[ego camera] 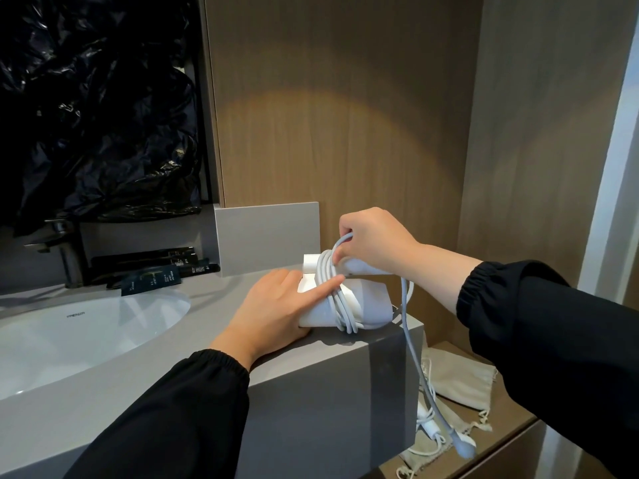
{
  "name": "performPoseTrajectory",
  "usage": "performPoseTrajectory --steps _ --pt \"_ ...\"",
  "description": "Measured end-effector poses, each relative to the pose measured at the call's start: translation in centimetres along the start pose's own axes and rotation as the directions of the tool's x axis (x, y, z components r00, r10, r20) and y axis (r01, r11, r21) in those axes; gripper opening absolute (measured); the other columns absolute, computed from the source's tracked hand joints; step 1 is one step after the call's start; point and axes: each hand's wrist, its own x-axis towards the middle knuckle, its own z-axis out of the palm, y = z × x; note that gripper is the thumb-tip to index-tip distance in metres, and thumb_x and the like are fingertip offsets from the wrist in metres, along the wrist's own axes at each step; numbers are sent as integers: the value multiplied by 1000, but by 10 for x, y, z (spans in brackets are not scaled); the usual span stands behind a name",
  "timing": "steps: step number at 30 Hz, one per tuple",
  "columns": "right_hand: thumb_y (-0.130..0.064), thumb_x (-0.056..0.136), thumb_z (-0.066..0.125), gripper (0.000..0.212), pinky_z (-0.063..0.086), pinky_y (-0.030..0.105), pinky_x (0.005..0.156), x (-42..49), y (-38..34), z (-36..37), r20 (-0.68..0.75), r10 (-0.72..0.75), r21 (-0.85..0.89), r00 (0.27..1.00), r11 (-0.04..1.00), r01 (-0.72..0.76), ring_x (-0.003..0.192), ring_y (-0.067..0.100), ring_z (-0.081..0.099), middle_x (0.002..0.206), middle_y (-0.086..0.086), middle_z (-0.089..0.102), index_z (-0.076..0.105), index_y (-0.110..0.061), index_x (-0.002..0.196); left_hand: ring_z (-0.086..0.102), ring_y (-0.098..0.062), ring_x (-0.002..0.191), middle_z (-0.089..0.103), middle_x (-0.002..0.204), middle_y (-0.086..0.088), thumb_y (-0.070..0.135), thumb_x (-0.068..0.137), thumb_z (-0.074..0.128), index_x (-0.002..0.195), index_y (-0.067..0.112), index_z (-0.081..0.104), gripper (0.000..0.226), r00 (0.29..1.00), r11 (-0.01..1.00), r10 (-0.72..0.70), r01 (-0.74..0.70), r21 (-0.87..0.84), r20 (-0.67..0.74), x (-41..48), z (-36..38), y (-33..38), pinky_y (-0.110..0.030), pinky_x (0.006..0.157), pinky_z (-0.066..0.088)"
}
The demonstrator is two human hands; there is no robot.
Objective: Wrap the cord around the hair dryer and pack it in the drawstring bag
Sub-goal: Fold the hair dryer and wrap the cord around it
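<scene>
So the hair dryer lies on the table corner, cord looped round it. My right hand fingers pinch the cord, left hand flat w/ straight fingers pinning it. Mid-wrap imo; next wind the dangling tail, then bag below.

**Bathroom, hotel-style vanity.** White oval basin sunk in grey stone counter; dark tap behind it. Black toiletry tubes and sachets lined along back edge. Wood-grain wall panels to right. Black plastic sheet covers area above tap. Lower wooden shelf beside counter.
</scene>
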Motion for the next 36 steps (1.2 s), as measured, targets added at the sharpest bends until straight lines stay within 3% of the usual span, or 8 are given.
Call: performPoseTrajectory --steps 6,15,19,22,25,28,32,36 --pt "-31 83 71 23 47 35 64 -1 -2 -4 59 -76 -81 995 993 81 72 21 56 76 3 60 64 -10 83 46 -28 63 55 77 -8 34 76 68 135 33 39 65 1000 1000 17 -17 -3 -16 1 -2 1 -36 56 39" --pt "-3 92 58 15 41 20 50 10 31 -22 418 69 434 906 861 -266 50 9 46 73 8 62 71 -8 91 51 -28 68 58 82 -8 28 69 70 130 35 40 68 1000 1000 -13 13 25 -15 0 -6 4 -34 59 36" --pt "7 89 55 19 43 20 50 10 42 -17 420 92 517 903 793 -321 48 10 47 73 10 65 69 -4 91 52 -28 69 59 83 -8 29 66 74 130 34 42 72 999 999 -1 2 40 -35 0 -6 3 -33 60 35" --pt "-9 88 66 6 46 19 51 11 43 -11 277 170 412 946 868 -276 50 11 49 70 7 63 70 -6 85 52 -28 69 58 83 -8 31 69 73 131 34 41 70 999 999 3 -2 36 -35 0 -6 3 -34 60 37" --pt "-34 84 71 33 48 24 57 13 51 -8 222 266 259 938 911 -320 52 15 49 63 8 59 68 -3 74 53 -28 71 59 84 -8 34 69 74 132 35 39 71 1000 999 2 -2 33 -26 -1 -5 2 -35 61 39" --pt "-39 87 65 38 45 26 60 10 59 -9 326 300 226 897 896 -382 63 20 48 63 8 54 68 -6 69 54 -28 72 60 86 -9 34 68 75 132 35 39 74 1000 1000 0 1 30 -24 -1 -3 2 -36 62 39" --pt "-18 96 56 19 42 25 60 2 69 -10 432 283 436 857 766 -472 69 18 44 78 8 55 73 -11 94 54 -28 74 61 90 -9 36 69 75 134 35 37 75 1000 999 8 -7 33 -19 -2 -2 1 -36 63 40" --pt "-40 95 52 33 46 27 75 -4 71 -5 538 236 465 809 718 -518 90 22 54 102 9 61 72 -14 99 54 -28 74 61 90 -8 36 70 73 134 35 38 73 1000 1000 -6 7 26 -21 -2 -2 1 -35 63 39"
